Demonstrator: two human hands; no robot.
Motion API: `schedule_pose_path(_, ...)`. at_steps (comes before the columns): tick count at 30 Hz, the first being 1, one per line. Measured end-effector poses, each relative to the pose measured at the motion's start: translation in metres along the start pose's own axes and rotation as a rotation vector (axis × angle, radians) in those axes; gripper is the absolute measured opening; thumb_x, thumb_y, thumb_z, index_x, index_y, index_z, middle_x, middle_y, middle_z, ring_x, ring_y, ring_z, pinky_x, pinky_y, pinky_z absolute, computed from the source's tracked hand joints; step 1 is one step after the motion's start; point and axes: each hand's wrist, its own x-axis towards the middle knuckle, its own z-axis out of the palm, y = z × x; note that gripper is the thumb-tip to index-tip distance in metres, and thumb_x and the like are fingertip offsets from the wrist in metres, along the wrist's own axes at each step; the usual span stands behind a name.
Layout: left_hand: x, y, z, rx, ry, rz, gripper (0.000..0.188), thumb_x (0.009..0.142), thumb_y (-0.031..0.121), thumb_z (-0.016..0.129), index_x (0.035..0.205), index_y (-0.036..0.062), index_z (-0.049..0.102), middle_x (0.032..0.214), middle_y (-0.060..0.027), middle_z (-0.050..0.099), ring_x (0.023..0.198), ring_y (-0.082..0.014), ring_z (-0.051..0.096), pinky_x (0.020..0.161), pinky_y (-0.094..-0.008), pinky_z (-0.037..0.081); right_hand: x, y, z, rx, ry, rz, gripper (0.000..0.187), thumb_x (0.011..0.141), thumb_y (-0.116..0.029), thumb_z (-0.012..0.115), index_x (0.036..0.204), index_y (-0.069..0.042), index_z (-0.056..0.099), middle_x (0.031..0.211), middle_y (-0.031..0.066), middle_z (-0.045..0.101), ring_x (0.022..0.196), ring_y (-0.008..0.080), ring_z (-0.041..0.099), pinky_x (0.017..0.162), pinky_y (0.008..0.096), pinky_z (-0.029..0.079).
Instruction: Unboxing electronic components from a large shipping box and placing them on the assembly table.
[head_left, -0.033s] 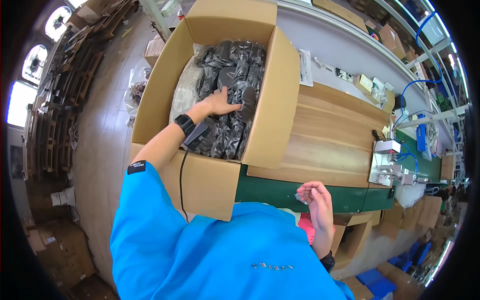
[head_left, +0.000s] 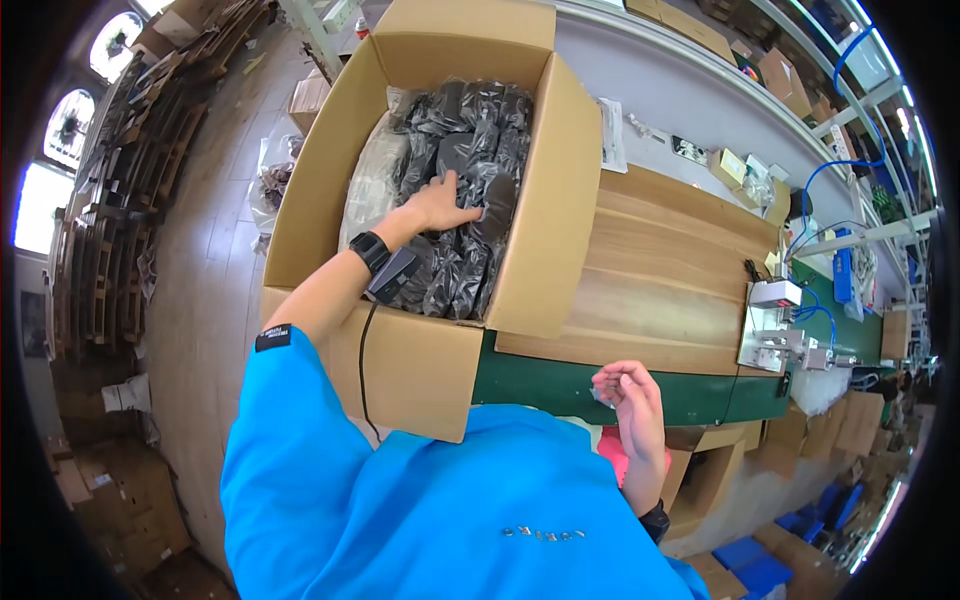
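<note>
My left hand (head_left: 436,206) reaches into an open cardboard box (head_left: 545,200) in front of me. Its fingers lie spread on black items wrapped in clear plastic (head_left: 455,152), the thumb pointing right against a dark, rounded wrapped piece (head_left: 495,205). What exactly is inside the wrapping I cannot make out. Along the box's left side rests a pale, plastic-wrapped bundle (head_left: 375,180). Over the table's near edge, my right hand (head_left: 637,398) is raised with its fingers curled; a small, pale translucent bit shows by the fingertips, too small to name.
Right of the box lies a brown wooden board (head_left: 670,280) on a green-topped table (head_left: 620,390). A metal fixture (head_left: 790,345) stands at the board's far right. Box flaps stick out on several sides. Stacked pallets (head_left: 110,220) line the left, beyond the floor (head_left: 195,270).
</note>
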Motion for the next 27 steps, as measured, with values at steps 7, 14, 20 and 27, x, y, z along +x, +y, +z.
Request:
schedule_pose_path(7,0.008,-0.007,-0.002,-0.236,0.017,0.176,0.077,0.083,0.039,0.070,0.134,-0.0100,0.038,0.120,-0.0349,0.060,0.114,-0.0432,0.062,0.100,-0.0413,0.048,0.029,-0.014,0.060,-0.273,-0.192,-0.079,0.021,0.102,-0.011,0.047,0.115,0.000,0.060,0.108,0.0106,0.069,0.100,0.0156,0.063,0.088,0.0300,0.048)
schedule_pose_path(14,0.000,0.009,-0.007,-0.496,-0.155,0.025,0.095,0.085,0.057,0.064,0.145,-0.0073,0.027,0.122,-0.0325,0.058,0.107,-0.0405,0.063,0.095,-0.0389,0.050,0.071,-0.039,0.126,-0.811,-0.272,-0.497,0.023,0.094,-0.009,0.057,0.115,-0.003,0.060,0.117,0.0127,0.062,0.114,0.0296,0.057,0.097,0.0372,0.045)
schedule_pose_path(20,-0.008,0.034,0.022,-0.001,0.005,0.052,0.114,0.075,0.058,0.074,0.147,-0.0109,0.019,0.122,-0.0414,0.056,0.118,-0.0470,0.058,0.102,-0.0425,0.047,0.090,0.002,0.156,-0.900,-0.297,-0.651,0.022,0.090,-0.008,0.060,0.112,-0.005,0.060,0.124,0.0134,0.056,0.121,0.0349,0.050,0.103,0.0434,0.041)
schedule_pose_path(27,0.003,0.020,0.024,-0.239,0.013,0.142,0.102,0.069,0.038,0.081,0.146,-0.0058,0.030,0.125,-0.0336,0.059,0.118,-0.0416,0.059,0.100,-0.0409,0.048,0.084,0.014,0.158,-0.851,-0.242,-0.635,0.019,0.091,-0.006,0.058,0.109,-0.005,0.063,0.123,0.0113,0.058,0.121,0.0318,0.050,0.098,0.0400,0.046)
